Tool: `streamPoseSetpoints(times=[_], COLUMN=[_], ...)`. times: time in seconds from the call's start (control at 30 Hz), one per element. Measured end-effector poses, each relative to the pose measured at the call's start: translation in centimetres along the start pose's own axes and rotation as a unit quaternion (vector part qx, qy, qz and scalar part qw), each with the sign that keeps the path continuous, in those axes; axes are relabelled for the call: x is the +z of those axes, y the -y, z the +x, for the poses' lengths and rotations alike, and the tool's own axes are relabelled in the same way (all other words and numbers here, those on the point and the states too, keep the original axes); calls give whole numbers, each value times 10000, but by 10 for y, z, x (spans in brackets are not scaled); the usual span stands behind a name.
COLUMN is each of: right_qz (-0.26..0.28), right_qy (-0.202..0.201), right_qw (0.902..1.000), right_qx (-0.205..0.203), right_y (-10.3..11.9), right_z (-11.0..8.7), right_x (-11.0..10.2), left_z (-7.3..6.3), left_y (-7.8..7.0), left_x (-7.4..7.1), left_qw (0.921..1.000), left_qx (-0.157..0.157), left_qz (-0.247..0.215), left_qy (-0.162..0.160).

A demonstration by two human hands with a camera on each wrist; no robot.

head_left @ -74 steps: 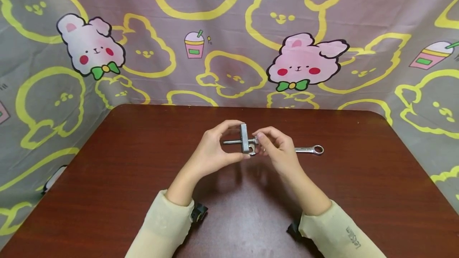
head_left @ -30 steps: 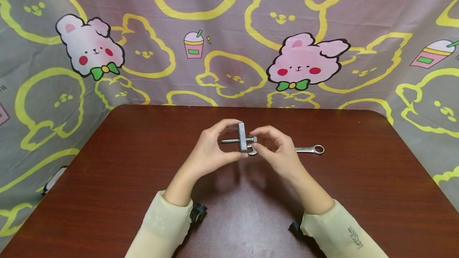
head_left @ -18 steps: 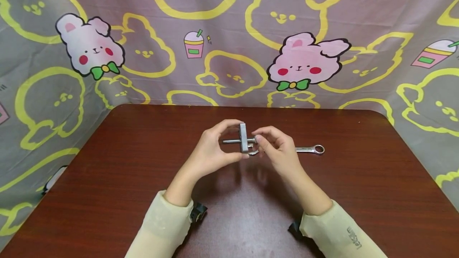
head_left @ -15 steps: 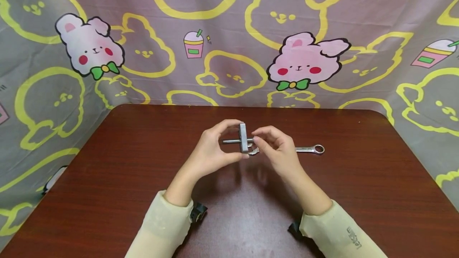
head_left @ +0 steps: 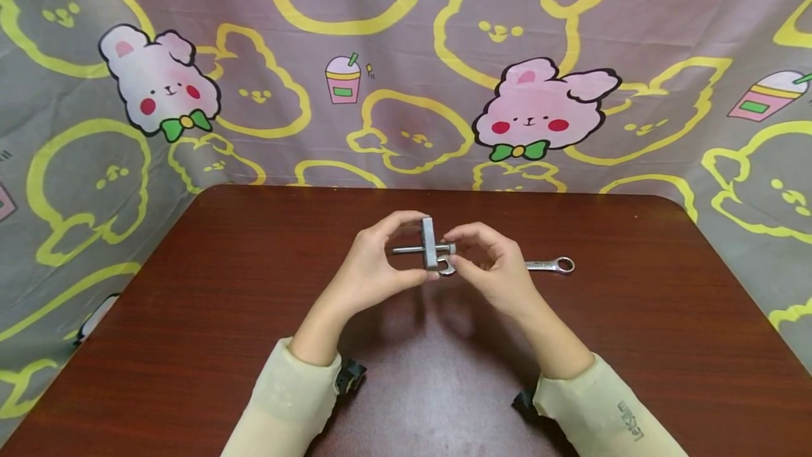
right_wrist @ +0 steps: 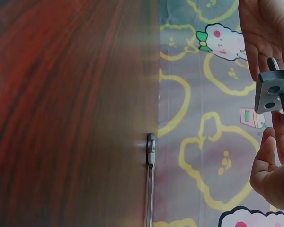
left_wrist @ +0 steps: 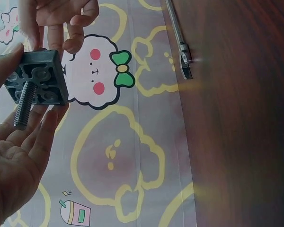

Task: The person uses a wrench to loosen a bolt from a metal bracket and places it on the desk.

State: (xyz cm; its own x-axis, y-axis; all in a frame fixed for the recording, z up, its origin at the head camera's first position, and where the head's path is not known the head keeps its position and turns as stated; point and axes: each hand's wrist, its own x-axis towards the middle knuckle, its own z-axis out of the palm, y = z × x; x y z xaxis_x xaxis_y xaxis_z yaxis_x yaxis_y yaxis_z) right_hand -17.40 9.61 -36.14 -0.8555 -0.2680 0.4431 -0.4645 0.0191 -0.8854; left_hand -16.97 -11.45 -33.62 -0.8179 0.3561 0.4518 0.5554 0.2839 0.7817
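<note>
Grey block, left hand gripping it — bolt lies left-to-right through it, head end pinched by the nearer right hand, looks like.

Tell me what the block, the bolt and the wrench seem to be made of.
Block: dull grey, probably cast metal, judging by its hollowed face, though plastic is possible.
Bolt: likely bare steel, its greyish threads catching light.
Wrench: apparently chromed steel, polished, with bright reflections.

There's 1 ea: blk, bolt, wrnch, tbl.
</note>
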Motion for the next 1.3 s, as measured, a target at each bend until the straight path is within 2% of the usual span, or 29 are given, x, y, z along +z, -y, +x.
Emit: streamPoseSetpoints(times=[0.17, 0.37, 0.47, 0.6, 0.7, 0.97, 1.23, 1.3], right_qz=[-127, 179, 50, -233, -235, -195, 165, 138], right_qy=[-169, -365, -288, -118, -38, 145, -138, -159], right_qw=[9997, 9981, 9990, 9996, 9996, 9991, 9976, 9978], right_qx=[118, 467, 330, -73, -157, 355, 660, 626], right_y=[0, -1, 0, 1, 1, -3, -2, -2], right_z=[1, 3, 3, 3, 3, 1, 0, 0], right_x=[-1, -1, -1, 0, 0, -2, 0, 1], left_z=[1, 1, 1, 2, 1, -2, -1, -1], left_y=[0, -1, -1, 0, 0, -1, 0, 1], left_x=[1, 1, 1, 0, 0, 0, 2, 2], left_qw=[10000, 10000, 10000, 10000, 10000, 9998, 9999, 9998], left_qx=[3, -38, -37, -61, -77, -201, -57, -32], left_qz=[7, 36, 5, -7, -29, 9, 162, 188], left_qy=[-13, 15, -13, -43, -25, -11, 7, -9])
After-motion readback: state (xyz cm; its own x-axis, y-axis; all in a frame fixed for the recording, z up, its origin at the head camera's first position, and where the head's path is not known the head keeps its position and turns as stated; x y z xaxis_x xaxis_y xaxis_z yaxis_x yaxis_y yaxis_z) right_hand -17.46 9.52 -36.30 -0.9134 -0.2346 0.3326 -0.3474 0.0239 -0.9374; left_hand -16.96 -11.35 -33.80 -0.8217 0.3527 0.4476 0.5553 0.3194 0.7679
